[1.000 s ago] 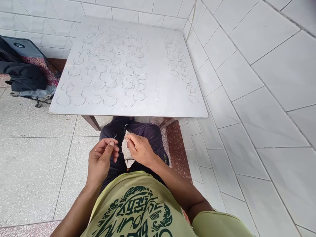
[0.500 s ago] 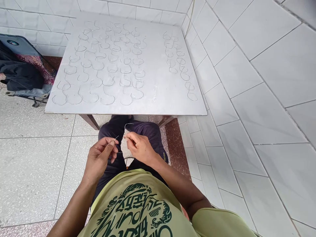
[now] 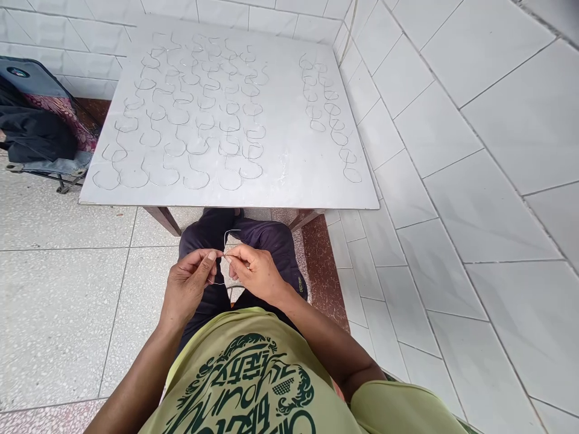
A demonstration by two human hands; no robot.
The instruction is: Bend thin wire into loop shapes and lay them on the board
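Change: We are bringing our left hand (image 3: pixel 187 286) and right hand (image 3: pixel 256 274) together, so the gap between them seen a moment ago is closing and their fingertips now meet over our lap. The thin wire (image 3: pixel 225 238) is drawing in with them, its bend standing more squarely above the hands.

Grip: Our right fingertips (image 3: pixel 230 258) are pinching the thin wire against the thumb, and our left fingertips (image 3: pixel 211 256) are closing on it at the same spot. Neither hand is letting go, though the exact contact is too small to make out.

Wire: It is sitting at lower centre of the frame, above our dark trousers (image 3: pixel 271 238), curving upward from the fingertips while a fine strand is trailing down below them.

Containers: No box or bowl is showing. The white table (image 3: pixel 289 181) at upper centre is carrying many hook-shaped wire pieces (image 3: pixel 196 179) lying loose in rough rows, plus a separate wire column (image 3: pixel 332 108) towards its right side.

Rest: A folding chair (image 3: pixel 27 75) is standing at upper left, bearing dark cloth (image 3: pixel 36 135) and patterned fabric (image 3: pixel 63 114). White tiles (image 3: pixel 474 181) are covering the wall on the right, a speckled floor (image 3: pixel 58 313) is stretching across the lower left, and our green T-shirt (image 3: pixel 235 380) is filling the bottom edge.
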